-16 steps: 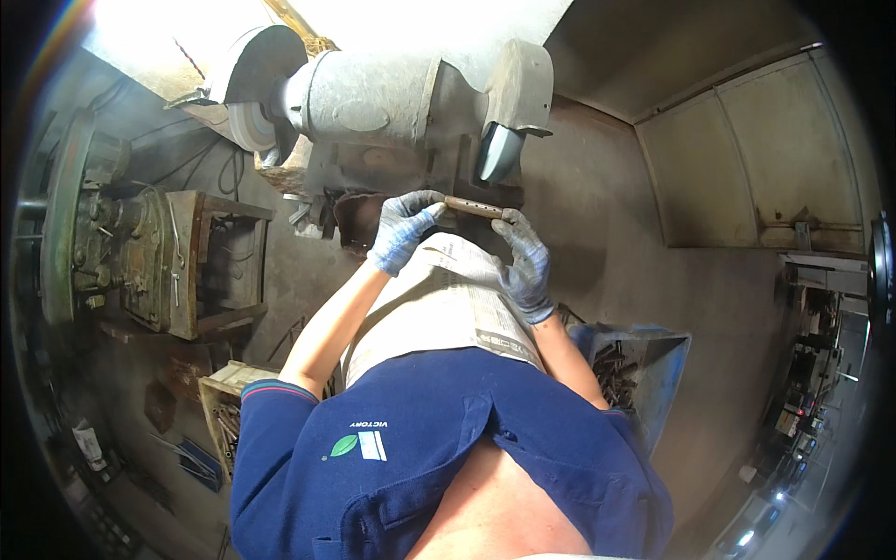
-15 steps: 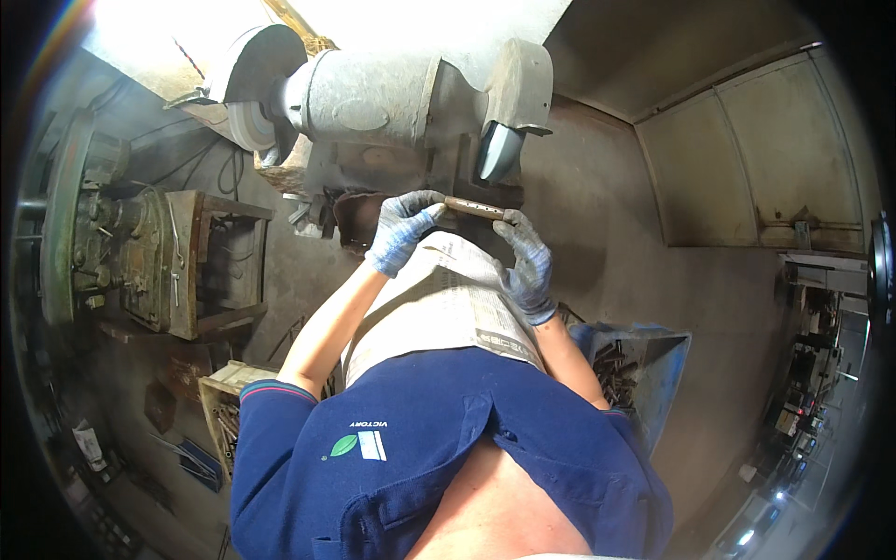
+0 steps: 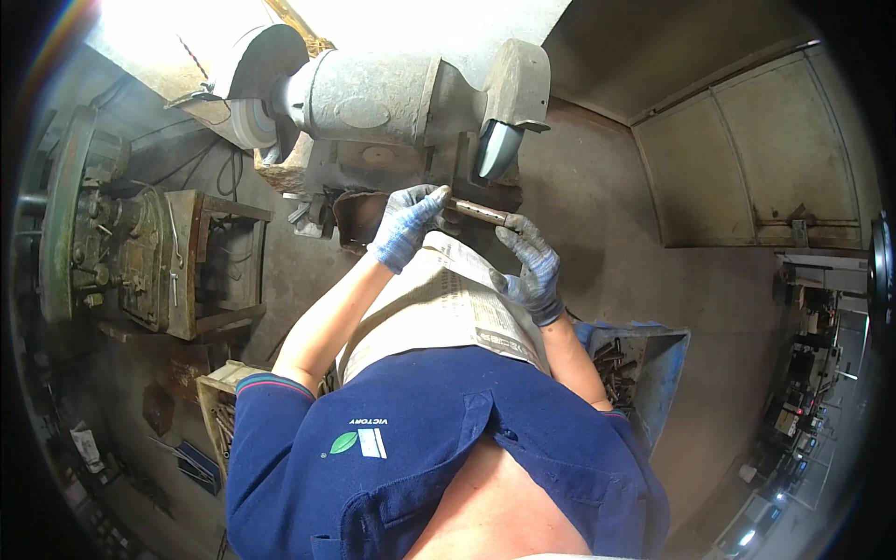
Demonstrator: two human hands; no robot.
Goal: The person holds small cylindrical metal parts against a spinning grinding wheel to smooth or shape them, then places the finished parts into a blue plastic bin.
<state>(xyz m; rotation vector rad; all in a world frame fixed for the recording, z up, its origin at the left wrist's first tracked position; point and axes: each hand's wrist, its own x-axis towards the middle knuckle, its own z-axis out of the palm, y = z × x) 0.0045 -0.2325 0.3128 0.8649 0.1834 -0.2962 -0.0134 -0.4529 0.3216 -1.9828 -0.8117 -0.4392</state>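
Between my gloved hands is a slim metal bar with a row of small holes (image 3: pixel 478 211), tilted slightly down to the right. My left hand (image 3: pixel 406 224) grips its left end between thumb and fingers. At the other end, my right hand (image 3: pixel 532 266) pinches the bar with thumb and fingertips. Just beyond stands a bench grinder (image 3: pixel 369 98) with a grinding wheel (image 3: pixel 250 123) at its left and a second, guarded wheel (image 3: pixel 500 151) at its right. The bar is below the right wheel, apart from it. Newspaper sheets (image 3: pixel 429 313) cover my lap.
A blue bin (image 3: pixel 667 373) of metal parts stands by my right elbow, and a wooden box (image 3: pixel 219 401) of parts by my left. Further left is a green machine (image 3: pixel 131 252) on a stand. A rusty tray (image 3: pixel 357 220) sits under the grinder.
The bar has turned in my fingers, and its holed face now looks shinier. Both hands have shifted only slightly, the right one a little lower.
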